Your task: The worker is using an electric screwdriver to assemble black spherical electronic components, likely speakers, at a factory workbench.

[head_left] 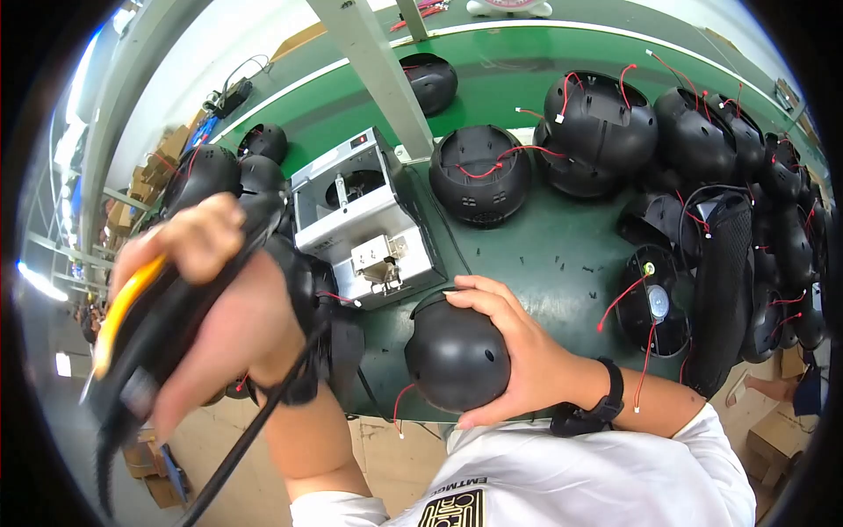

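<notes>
My left hand [206, 290], blurred by motion, is raised at the left, wrapped round a black electric screwdriver [167, 325] with a yellow lever. The tool's cord hangs toward the lower left. In front of my body, my right hand [514, 351] grips a round black plastic housing [457, 356] from its right side, fingers over the top and thumb below. One red wire with a white plug dangles from the housing's lower left. A silver screw feeder [373, 220] stands on the green table, beyond and left of the housing.
Small dark screws [558, 263] lie scattered on the green tabletop [492, 263]. Several black housings with red wires, such as one open shell [481, 176], crowd the back and right. A grey metal post [373, 70] rises behind the feeder. Cardboard boxes [781, 435] sit at the lower right.
</notes>
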The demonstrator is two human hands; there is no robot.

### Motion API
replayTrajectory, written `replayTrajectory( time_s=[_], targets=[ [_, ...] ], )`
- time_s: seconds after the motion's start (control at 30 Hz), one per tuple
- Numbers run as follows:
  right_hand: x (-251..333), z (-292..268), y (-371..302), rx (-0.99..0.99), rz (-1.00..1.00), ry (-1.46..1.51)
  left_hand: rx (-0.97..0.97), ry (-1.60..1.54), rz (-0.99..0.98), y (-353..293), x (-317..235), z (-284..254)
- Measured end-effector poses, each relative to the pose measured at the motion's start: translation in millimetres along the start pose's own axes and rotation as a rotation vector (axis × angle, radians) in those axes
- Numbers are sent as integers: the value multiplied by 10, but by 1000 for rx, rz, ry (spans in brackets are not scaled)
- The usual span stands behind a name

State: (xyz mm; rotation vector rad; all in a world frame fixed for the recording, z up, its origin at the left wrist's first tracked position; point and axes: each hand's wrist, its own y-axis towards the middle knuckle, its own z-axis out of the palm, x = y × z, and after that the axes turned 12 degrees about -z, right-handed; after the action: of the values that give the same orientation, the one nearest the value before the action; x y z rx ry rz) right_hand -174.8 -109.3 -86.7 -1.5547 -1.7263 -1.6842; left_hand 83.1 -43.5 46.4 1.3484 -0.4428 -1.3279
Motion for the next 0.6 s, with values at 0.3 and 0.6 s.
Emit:
replayTrajectory(
  time_s=[0.3,0.6],
  targets=[
    [-48,-31,-31,-25,0,-18,-58,-100,-647,-94,-378,130],
    [-49,-29,-40,-29,-3,-13,-266,217,-909,-375,165,229]
  ],
)
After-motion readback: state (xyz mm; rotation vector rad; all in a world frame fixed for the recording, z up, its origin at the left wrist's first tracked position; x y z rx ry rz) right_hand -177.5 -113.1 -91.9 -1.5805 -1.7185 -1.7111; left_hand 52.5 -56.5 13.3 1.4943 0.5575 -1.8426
